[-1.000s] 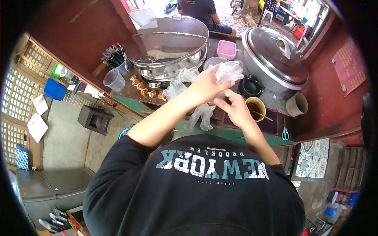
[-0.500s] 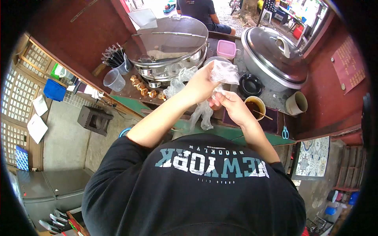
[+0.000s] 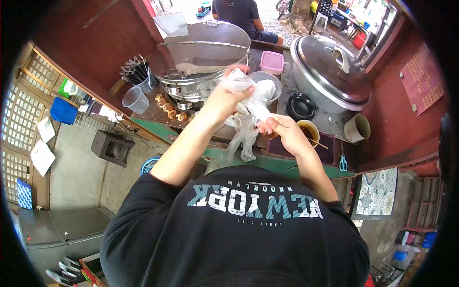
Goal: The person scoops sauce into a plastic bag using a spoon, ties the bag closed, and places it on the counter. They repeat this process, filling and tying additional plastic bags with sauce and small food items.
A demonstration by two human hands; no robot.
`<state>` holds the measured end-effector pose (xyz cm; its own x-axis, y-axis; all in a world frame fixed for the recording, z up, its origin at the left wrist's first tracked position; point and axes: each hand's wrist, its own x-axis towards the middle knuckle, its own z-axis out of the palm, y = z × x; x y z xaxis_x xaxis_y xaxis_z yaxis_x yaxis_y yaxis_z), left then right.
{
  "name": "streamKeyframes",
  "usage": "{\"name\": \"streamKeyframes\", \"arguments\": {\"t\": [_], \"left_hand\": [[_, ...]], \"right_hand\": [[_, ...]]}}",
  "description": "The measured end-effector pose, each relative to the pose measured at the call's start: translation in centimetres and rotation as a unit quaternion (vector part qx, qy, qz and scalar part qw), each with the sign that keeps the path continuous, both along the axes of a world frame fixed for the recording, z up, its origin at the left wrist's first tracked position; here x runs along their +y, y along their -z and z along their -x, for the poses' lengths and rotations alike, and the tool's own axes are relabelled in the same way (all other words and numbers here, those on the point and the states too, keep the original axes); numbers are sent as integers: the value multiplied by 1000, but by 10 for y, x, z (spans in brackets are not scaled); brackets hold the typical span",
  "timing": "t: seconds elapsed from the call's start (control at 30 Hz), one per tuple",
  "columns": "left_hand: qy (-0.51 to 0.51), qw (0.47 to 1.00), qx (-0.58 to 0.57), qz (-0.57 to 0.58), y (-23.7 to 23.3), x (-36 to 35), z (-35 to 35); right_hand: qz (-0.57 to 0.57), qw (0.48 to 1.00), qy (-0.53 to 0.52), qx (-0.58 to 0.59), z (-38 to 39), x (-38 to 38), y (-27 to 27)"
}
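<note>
A clear plastic bag [image 3: 258, 109] is stretched between my two hands above the counter. My left hand [image 3: 224, 99] is closed around its upper, bunched part, thumb pressed against it. The fingers of my right hand [image 3: 285, 131] pinch the bag's lower end. More crumpled clear plastic [image 3: 245, 143] hangs over the counter's front edge below my hands. Just behind the bag stands a clear tub [image 3: 275, 95] with something white in it. Close by my right hand is a cup of brown sauce [image 3: 308, 129] with a stick in it, partly hidden by that hand.
A large round steamer [image 3: 201, 52] stands at the back left, a lidded pot [image 3: 330, 71] at the back right. Skewered balls [image 3: 168, 109], a plastic cup [image 3: 136, 99], black bowls [image 3: 301, 106], a pink-lidded box [image 3: 272, 62] and blue scissors [image 3: 343, 163] surround my hands. A person [image 3: 239, 19] sits outside.
My left hand has moved left and slightly down, drawing the bag out between both hands. My right hand stays nearly in place. The tub behind now shows more fully.
</note>
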<state>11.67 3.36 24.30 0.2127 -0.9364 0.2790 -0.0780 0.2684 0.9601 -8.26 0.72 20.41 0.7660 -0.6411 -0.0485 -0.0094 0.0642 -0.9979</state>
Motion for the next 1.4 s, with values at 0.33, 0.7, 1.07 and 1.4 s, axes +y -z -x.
{"name": "streamKeyframes", "arguments": {"t": [0.33,0.7,1.07,1.4], "left_hand": [[21,731,-620,284,16,31,23],[341,931,-10,-127,20,17,-2],[-47,851,-521,46,47,1,16],[266,938,160,-154,46,-14,4]], "right_hand": [[-108,993,-8,-39,12,-10,17],[358,930,-7,88,2,-6,-4],[405,896,124,129,-6,-31,19],[464,868,158,85,-10,-33,39]]}}
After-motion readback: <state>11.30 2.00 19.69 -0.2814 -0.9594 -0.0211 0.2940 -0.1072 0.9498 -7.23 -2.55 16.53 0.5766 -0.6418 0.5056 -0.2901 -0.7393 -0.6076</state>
